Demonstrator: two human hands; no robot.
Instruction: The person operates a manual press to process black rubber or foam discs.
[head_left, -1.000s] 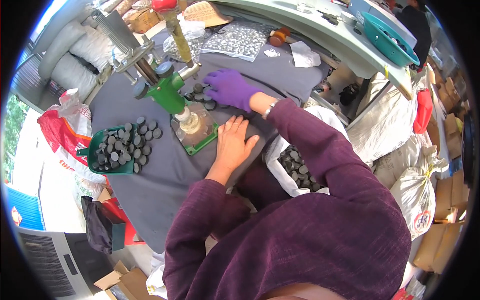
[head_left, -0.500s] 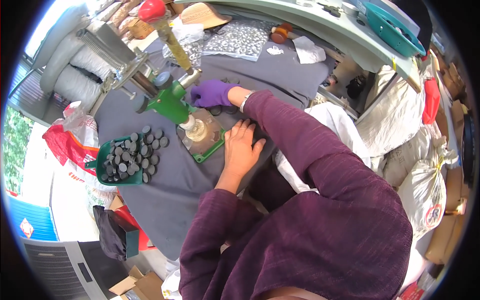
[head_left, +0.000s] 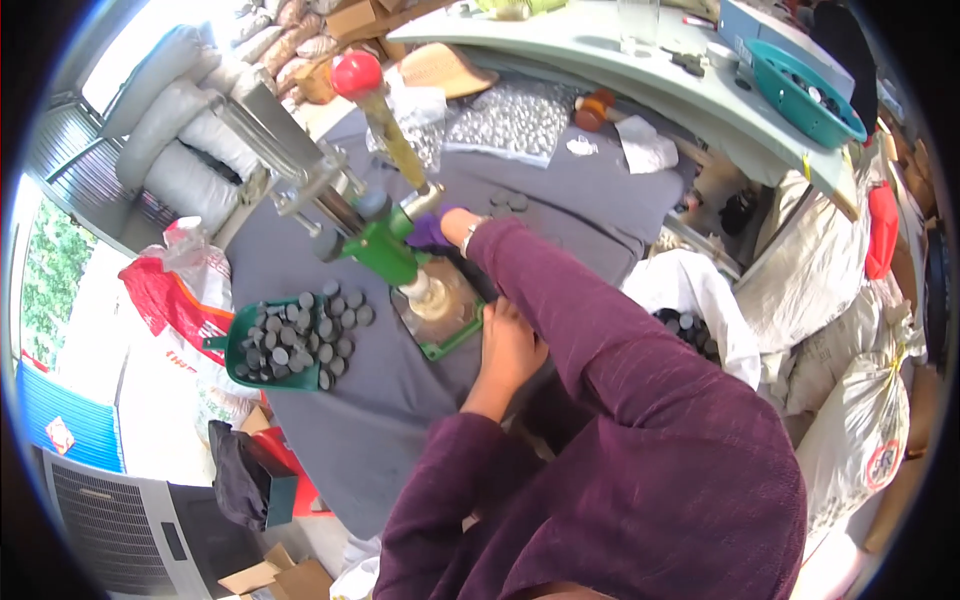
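A green hand press (head_left: 385, 255) with a red-knobbed lever (head_left: 385, 115) stands on the grey cloth. My right hand (head_left: 430, 230), in a purple glove, is behind the press head, below the lever's lower end. Its fingers are mostly hidden by the press. My left hand (head_left: 508, 350) is bare and rests against the right edge of the press base (head_left: 450, 343). Its fingers look curled in, partly covered by my right sleeve; what they hold, if anything, is hidden. Dark round discs (head_left: 280, 345) fill a green scoop (head_left: 240, 325) left of the press and spill beside it.
A few dark discs (head_left: 508, 203) lie behind my right wrist. Further back are a clear bag of small shiny parts (head_left: 510, 120), a mallet (head_left: 592, 110) and a straw hat (head_left: 445, 70). A teal basket (head_left: 800, 95) stands on the side table (head_left: 600, 35). White sacks (head_left: 860, 430) stand at right.
The whole view has shifted, so the scene sits lower and further right. My right hand has moved further behind the press. My left hand's fingers have gone from stretched out to curled.
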